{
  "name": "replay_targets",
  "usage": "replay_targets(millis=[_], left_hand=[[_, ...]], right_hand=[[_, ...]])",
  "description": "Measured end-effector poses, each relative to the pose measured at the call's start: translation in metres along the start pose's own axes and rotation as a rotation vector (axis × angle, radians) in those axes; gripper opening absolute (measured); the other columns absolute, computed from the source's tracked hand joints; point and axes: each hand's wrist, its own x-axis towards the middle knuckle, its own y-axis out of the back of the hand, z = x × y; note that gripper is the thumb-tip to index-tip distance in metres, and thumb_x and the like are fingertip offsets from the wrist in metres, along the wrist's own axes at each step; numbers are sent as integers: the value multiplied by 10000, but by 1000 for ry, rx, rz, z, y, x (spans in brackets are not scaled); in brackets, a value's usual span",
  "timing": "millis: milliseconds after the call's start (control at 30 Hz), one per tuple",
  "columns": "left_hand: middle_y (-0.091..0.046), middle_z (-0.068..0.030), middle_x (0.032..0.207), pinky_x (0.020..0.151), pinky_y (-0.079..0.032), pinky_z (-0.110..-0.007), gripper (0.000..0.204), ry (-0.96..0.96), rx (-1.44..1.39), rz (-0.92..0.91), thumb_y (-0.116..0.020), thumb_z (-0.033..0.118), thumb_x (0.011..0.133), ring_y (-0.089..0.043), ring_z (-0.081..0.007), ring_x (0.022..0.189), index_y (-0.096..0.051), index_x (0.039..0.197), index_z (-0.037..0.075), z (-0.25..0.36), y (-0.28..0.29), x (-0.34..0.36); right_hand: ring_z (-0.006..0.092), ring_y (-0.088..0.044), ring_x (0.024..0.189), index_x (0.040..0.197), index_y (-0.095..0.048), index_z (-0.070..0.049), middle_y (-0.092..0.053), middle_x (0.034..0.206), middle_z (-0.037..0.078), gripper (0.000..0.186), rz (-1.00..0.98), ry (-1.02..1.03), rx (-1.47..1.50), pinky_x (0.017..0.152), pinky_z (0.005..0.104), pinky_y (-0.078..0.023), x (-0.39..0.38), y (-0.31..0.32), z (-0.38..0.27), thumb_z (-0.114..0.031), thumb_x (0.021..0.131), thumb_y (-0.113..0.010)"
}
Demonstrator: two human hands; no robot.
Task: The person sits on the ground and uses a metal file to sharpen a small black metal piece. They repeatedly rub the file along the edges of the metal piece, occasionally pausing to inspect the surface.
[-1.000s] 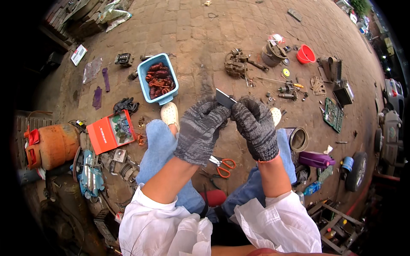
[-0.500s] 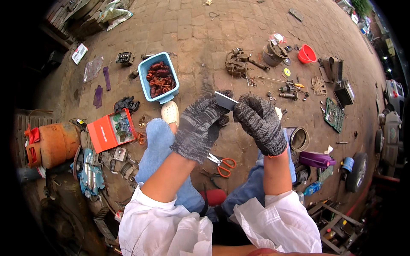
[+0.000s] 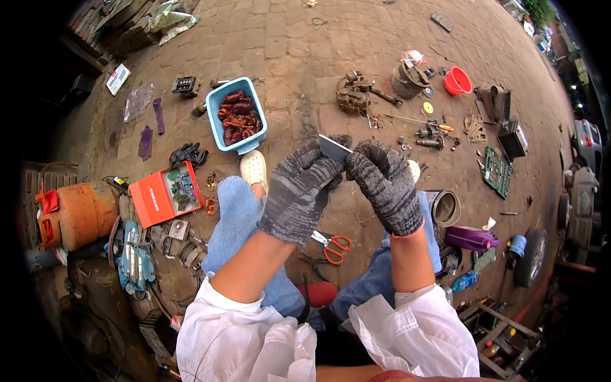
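Observation:
Both my hands wear grey-black knitted gloves. My left hand [image 3: 299, 191] grips the left part of a small flat dark plate with a pale edge [image 3: 333, 148], tilted at chest level between my hands. My right hand [image 3: 384, 186] has its fingers closed on the plate's right end. Below my hands, orange-handled scissors [image 3: 336, 249] lie on the brick ground between my jeans-covered legs. A blue plastic tub [image 3: 221, 95] of reddish-brown tangled pieces sits just beyond my left foot.
An open red box [image 3: 151, 202] and an orange gas cylinder [image 3: 86, 216] lie left. Greasy metal parts [image 3: 352, 100], a grey bucket [image 3: 407, 87] and a red bucket [image 3: 456, 80] stand ahead right. A green socket case [image 3: 496, 170], purple container [image 3: 468, 238] and wheel [image 3: 534, 258] are to my right.
My hands and the plate shifted slightly up and the right hand moved a little rightward. The grip on the plate remains, and the surroundings look the same.

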Motion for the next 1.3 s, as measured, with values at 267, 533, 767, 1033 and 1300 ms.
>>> replay_targets(millis=[267,533,767,1033,1300], left_hand=[[-573,6,784,577,-400,-195,243,70,97,107,-568,102,807,-496,-66,663,-592,1036,23,12,-8,0],[-580,-29,803,587,-396,-204,200,-233,457,32,-574,77,796,-495,-83,660,-598,981,7,-3,-5,1],[-573,-58,816,617,-422,-245,138,268,-562,48,-579,57,787,-513,-123,675,-571,918,16,2,-7,0],[-591,-62,857,642,-441,-256,209,305,-656,71,-597,62,770,-537,-125,706,-575,972,12,3,-10,-1],[-593,-41,802,620,-428,-213,181,145,-104,161,-580,63,784,-533,-97,690,-585,952,-6,7,-7,-6]], right_hand=[[104,-498,643,808,-582,6,-563,686,34,171,52,19,-19,589,240,-399,-2,-5,3,-163,818,-558],[97,-511,685,840,-578,12,-580,732,28,163,89,-29,34,614,233,-404,-4,-5,8,-149,817,-560],[72,-481,614,842,-572,-10,-558,692,6,164,7,-120,151,542,212,-382,0,2,5,-172,814,-563],[64,-462,574,797,-566,-18,-535,654,-4,157,66,-61,78,508,204,-366,-1,1,7,-173,813,-562],[100,-506,637,802,-570,14,-561,673,33,154,21,64,-108,587,237,-410,-2,-3,-1,-136,825,-538]])
